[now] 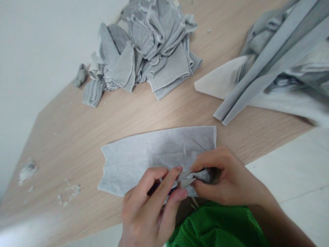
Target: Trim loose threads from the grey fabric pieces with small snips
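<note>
A flat grey fabric piece (154,154) lies on the wooden table (77,137) in front of me. My left hand (151,209) is closed around small thread snips with a dark handle, whose metal blades (186,179) point at the cloth's near edge. My right hand (226,178) pinches that near edge of the grey fabric, bunched between thumb and fingers, right at the blade tips. The two hands almost touch.
A heap of folded grey fabric pieces (146,51) lies at the back of the table. Long grey strips over white cloth (269,65) lie at the right. Lint specks (28,169) dot the left side. Green mesh clothing (218,226) shows below my hands.
</note>
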Tool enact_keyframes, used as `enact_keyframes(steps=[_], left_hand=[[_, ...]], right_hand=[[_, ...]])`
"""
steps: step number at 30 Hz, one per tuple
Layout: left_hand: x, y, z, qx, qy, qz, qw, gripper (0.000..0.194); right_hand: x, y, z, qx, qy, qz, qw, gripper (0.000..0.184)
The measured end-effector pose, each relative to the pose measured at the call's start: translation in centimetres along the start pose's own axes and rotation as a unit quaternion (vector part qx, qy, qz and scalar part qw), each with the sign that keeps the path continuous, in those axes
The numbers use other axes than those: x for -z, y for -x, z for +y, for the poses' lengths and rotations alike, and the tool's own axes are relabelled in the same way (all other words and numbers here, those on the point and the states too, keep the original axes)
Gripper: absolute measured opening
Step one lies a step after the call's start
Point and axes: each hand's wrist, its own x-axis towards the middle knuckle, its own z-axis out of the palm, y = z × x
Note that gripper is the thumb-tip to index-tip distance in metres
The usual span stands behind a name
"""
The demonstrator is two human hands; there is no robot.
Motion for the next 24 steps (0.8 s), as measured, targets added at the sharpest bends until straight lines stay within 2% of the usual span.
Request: enact_keyframes(steps=[18,24], left_hand=[[-0.30,0.36,0.06,0.006,0.015,0.006,1.000,0.025],[-0.40,0.30,0.04,0.009,0.026,0.012,1.000,0.025]], right_hand=[[0.18,-0.14,-0.22,-0.002,-0.001,-0.007,1.000,0.004],[0.17,-0.36,-0.45,-0.020,0.011,-0.032,0.999,0.006]])
